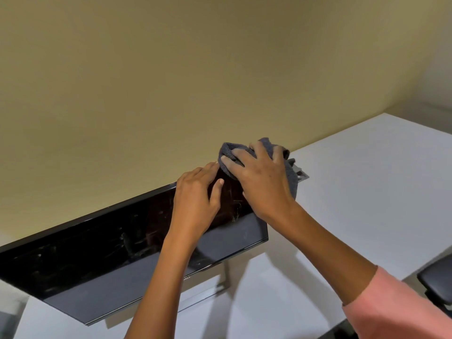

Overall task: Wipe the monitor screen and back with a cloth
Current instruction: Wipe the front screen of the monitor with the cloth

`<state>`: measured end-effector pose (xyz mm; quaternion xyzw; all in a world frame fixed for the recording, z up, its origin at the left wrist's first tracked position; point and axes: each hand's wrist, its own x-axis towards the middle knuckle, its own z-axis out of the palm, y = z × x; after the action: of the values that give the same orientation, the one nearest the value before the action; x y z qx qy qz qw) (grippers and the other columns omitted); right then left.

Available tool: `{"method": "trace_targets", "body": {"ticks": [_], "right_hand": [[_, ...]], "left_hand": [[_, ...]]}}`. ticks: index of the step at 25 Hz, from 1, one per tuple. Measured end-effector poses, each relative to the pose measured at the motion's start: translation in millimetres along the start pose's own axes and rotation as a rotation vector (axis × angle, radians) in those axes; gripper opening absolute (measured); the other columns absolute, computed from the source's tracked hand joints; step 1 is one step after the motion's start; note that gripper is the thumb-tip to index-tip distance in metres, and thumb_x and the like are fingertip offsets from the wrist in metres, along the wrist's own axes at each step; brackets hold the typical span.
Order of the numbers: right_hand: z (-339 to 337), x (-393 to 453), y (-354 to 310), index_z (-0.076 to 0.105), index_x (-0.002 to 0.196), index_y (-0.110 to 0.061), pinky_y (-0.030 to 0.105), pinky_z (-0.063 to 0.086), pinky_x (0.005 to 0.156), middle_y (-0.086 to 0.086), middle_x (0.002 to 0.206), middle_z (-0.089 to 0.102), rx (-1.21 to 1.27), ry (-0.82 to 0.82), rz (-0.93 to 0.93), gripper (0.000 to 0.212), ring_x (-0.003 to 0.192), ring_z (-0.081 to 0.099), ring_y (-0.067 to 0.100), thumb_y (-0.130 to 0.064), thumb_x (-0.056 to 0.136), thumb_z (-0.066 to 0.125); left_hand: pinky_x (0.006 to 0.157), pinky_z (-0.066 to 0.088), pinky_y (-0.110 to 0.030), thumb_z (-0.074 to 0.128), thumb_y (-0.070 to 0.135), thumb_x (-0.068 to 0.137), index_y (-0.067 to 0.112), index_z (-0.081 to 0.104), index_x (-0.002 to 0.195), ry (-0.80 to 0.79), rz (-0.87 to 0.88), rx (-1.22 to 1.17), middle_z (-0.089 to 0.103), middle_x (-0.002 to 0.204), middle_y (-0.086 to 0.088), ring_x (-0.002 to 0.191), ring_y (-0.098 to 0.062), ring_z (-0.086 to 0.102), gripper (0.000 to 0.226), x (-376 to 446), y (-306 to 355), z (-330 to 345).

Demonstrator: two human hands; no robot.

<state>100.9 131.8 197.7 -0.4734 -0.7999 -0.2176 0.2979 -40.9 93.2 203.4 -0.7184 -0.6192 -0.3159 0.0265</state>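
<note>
A black monitor (102, 255) stands on a white desk (362, 192), its dark screen streaked and tilted toward me. My right hand (259, 177) presses a bunched grey cloth (271, 149) over the monitor's top right corner, fingers spread across it. My left hand (195, 199) grips the top edge just left of the cloth, fingers over the back and thumb on the screen. The monitor's back is hidden.
A beige wall (171, 81) rises right behind the desk. A small grey fitting (302, 176) lies on the desk beyond the cloth. A black chair armrest (437, 282) pokes in at the lower right. The monitor stand (226, 272) shows under the screen.
</note>
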Motion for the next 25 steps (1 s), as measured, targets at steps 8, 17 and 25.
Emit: {"method": "trace_targets", "body": {"ticks": [8,17,25], "right_hand": [[21.1,-24.1,86.7,0.057,0.129,-0.029,0.039,0.037,0.097,0.001,0.13,0.058,0.484,-0.375,0.63,0.053,0.12,0.045,0.027,0.0,0.085,0.05],[48.3,-60.1,29.3,0.037,0.143,-0.03,0.019,0.039,0.078,0.004,0.105,0.054,1.045,-0.07,0.638,0.069,0.094,0.048,0.02,0.004,0.083,0.043],[95.4,-119.2,45.1,0.042,0.141,-0.026,0.034,0.046,0.097,0.012,0.129,0.06,0.929,-0.625,0.797,0.061,0.117,0.054,0.031,0.003,0.087,0.044]], "left_hand": [[0.107,0.035,-0.044,0.054,0.037,0.089,0.018,0.058,0.128,0.002,-0.04,-0.109,0.059,0.13,0.002,0.124,-0.012,0.051,0.043,-0.8,-3.7,1.9],[0.107,0.038,-0.037,0.063,0.03,0.09,0.019,0.062,0.124,0.048,-0.064,-0.157,0.061,0.126,0.001,0.118,0.001,0.046,0.036,2.5,-1.5,4.4],[0.104,0.038,-0.022,0.063,0.03,0.089,0.018,0.062,0.124,0.069,-0.098,-0.17,0.061,0.125,0.002,0.118,0.003,0.047,0.036,1.1,2.3,5.2]]}}
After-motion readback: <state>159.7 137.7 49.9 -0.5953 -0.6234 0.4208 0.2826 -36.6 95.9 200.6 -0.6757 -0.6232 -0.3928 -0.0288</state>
